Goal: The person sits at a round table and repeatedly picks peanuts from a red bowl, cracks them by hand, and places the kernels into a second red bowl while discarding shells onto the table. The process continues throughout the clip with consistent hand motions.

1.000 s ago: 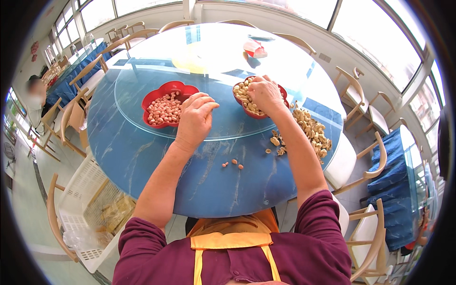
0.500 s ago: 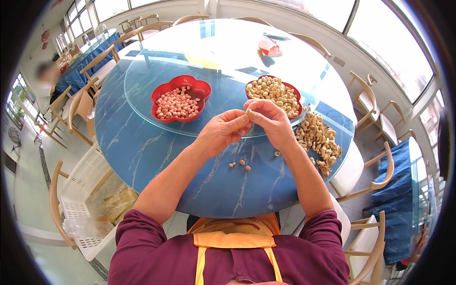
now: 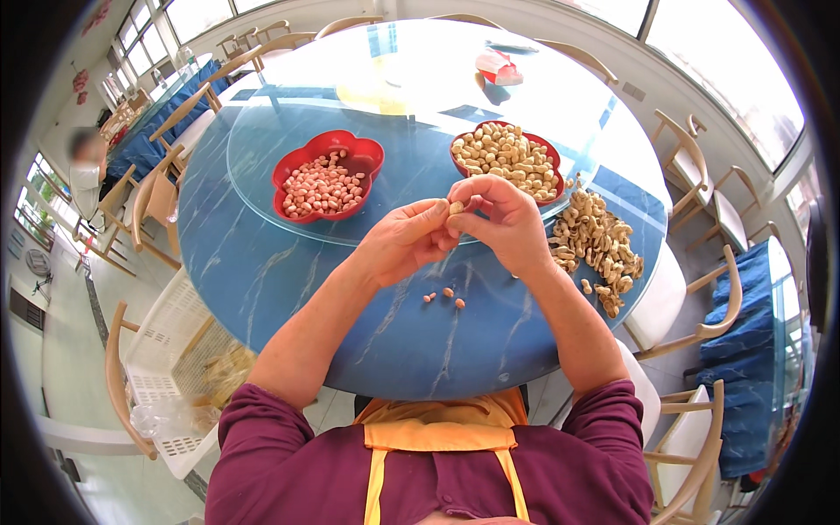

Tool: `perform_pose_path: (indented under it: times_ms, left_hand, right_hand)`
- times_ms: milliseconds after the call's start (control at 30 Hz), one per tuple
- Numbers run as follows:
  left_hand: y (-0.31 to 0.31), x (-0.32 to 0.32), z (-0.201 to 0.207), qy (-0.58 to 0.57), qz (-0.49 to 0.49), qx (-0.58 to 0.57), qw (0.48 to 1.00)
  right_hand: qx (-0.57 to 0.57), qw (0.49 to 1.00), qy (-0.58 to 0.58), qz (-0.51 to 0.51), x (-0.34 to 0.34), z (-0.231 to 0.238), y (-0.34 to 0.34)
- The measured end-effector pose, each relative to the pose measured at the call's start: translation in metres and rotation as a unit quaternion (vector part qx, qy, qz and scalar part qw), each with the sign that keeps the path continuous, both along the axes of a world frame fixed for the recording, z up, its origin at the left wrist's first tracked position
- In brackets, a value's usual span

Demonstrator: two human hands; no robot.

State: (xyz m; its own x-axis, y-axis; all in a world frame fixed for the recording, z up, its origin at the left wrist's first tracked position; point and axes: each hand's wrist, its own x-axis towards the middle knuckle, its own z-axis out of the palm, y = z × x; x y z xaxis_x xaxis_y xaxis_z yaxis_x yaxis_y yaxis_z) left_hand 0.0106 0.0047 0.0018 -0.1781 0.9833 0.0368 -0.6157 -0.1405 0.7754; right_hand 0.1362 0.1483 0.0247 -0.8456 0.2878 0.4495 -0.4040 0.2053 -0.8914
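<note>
Both hands meet above the near part of the blue round table. A pale peanut (image 3: 456, 208) is pinched between the fingertips of my left hand (image 3: 409, 238) and my right hand (image 3: 506, 226). Shelled pink peanut kernels (image 3: 322, 189) fill much of a red flower-shaped bowl (image 3: 357, 147) beyond my left hand. Behind my right hand, a second red bowl (image 3: 555, 154) is heaped with unshelled peanuts (image 3: 503, 156). A pile of empty shells (image 3: 604, 241) lies to the right of my right wrist. Several loose kernels (image 3: 459, 303) rest on the table below my hands.
The bowls stand on a round glass turntable (image 3: 241, 166). A red-and-white packet (image 3: 499, 67) is at the far side. Wooden chairs (image 3: 691, 162) surround the table (image 3: 394, 367). A white plastic crate (image 3: 166, 341) stands at lower left. A person (image 3: 87, 171) is far off at left.
My two hands stay together at nearly the same spot, fingers shifted slightly around the peanut, which now shows more plainly. The whole view has shifted a little.
</note>
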Motion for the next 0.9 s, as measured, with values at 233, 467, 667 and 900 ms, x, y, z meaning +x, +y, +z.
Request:
perform_pose_path:
  times_ms: [233,467,667,900]
  left_hand:
    - [0.0,-0.001,0.004,0.075,0.036,-0.046,0.995]
    - [-0.002,0.001,0.015,0.204,0.107,-0.121,0.966]
    - [-0.002,-0.003,0.011,0.204,0.093,-0.148,0.963]
    - [-0.004,0.001,0.017,0.173,0.054,-0.132,0.975]
  right_hand:
    - [0.017,0.999,-0.021,-0.041,0.003,0.006,-0.002]
    - [0.235,0.961,0.003,-0.144,0.003,0.005,-0.003]
    - [0.212,0.972,-0.026,-0.093,0.003,0.007,-0.001]
    - [0.041,0.995,-0.08,-0.034,0.002,0.0,0.005]
